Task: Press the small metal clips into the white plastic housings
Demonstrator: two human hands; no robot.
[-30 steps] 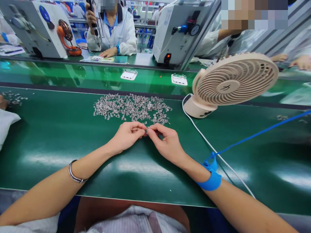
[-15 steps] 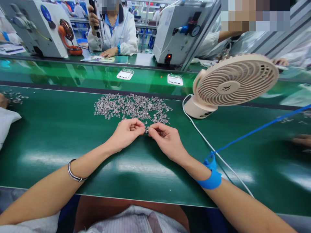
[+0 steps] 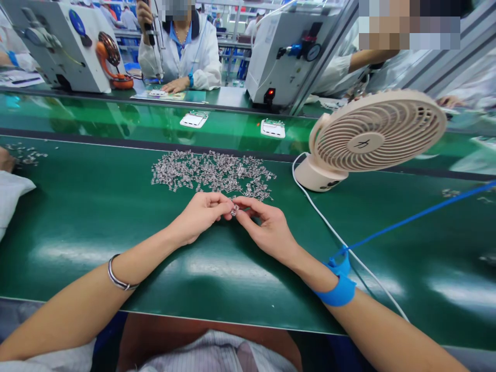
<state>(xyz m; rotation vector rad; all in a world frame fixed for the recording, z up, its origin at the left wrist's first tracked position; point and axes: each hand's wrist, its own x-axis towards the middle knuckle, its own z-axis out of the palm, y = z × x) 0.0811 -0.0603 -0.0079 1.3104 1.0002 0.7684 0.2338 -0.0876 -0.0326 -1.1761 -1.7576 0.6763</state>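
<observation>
In the head view a small shiny metal part point(image 3: 234, 210), perhaps a bent-wire clip, sits between my fingertips. My left hand point(image 3: 203, 214) pinches it from the left with thumb and forefinger. From the other side my right hand point(image 3: 269, 227) grips at its edge, thumb below and forefinger above. Whether it is one piece or two hooked together is too small to tell. Just beyond my fingers a loose heap of similar small metal parts point(image 3: 211, 170) lies on the green work surface point(image 3: 217, 289). A blue strap point(image 3: 337, 289) is around my right wrist.
A beige fan point(image 3: 364, 142) stands right of the heap, its white cable point(image 3: 325, 230) crossing the surface. A blue cord point(image 3: 418, 214) runs from my wrist strap. Two white housings point(image 3: 194, 119) with circuit boards lie on the strip behind. A co-worker point(image 3: 186, 57) sits opposite.
My right fingers have opened a little and the metal part shows more clearly between my hands. The white housings have shifted left along the strip.
</observation>
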